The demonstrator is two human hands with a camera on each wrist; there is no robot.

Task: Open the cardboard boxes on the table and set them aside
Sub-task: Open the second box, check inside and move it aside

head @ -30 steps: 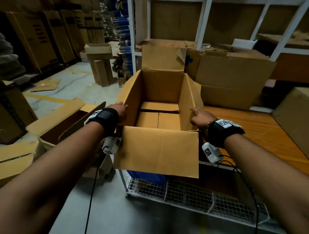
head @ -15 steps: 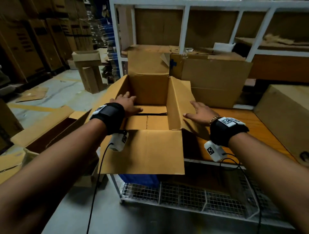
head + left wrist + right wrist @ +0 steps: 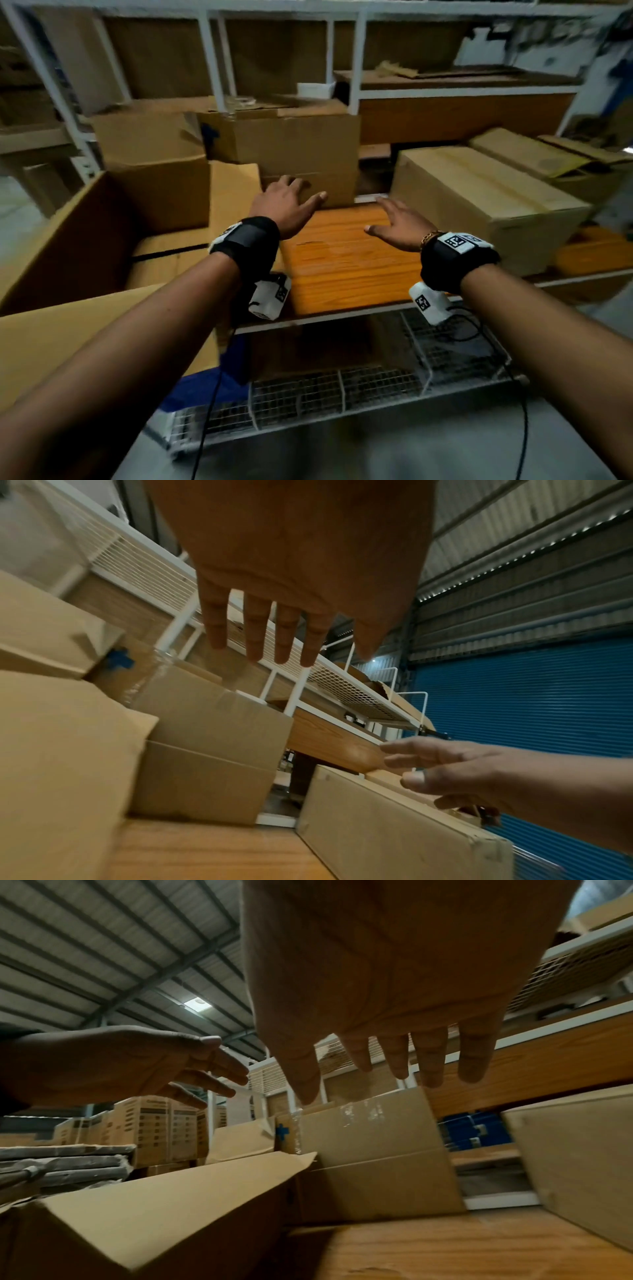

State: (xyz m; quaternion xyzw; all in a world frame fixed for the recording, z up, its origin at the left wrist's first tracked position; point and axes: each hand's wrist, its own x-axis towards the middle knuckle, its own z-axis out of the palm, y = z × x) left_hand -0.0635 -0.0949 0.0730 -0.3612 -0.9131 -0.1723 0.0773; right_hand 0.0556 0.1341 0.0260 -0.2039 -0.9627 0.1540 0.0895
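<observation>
A: Start at the left. What sits there?

B: An opened cardboard box (image 3: 113, 219) at the left end of the wooden worktop (image 3: 346, 260), flaps up and one flap hanging toward the camera. Its brown inside is bare as far as the head view shows.

A: And the left hand?

B: The left hand (image 3: 286, 205) reaches forward over the worktop, just right of that box's right flap. Its grip is apart: the fingers (image 3: 253, 631) are straight and spread, holding nothing. In the head view the fingertips come up against the front of a closed box (image 3: 294, 150) at the back; whether they touch it I cannot tell.

A: That closed box is taped?

B: Clear tape glints along its top in the right wrist view (image 3: 373, 1139), with a blue mark near its left corner.

A: Now the right hand.

B: The right hand (image 3: 400, 222) hovers palm down above bare wood, near the left hand, its grip likewise apart, fingers (image 3: 428, 1058) stretched out and nothing in them.

A: Further right?

B: A long closed box (image 3: 479, 195) lies on the worktop just beside the right hand, with another box (image 3: 548, 161) behind it. White shelf racks (image 3: 359, 85) stand at the back.
</observation>
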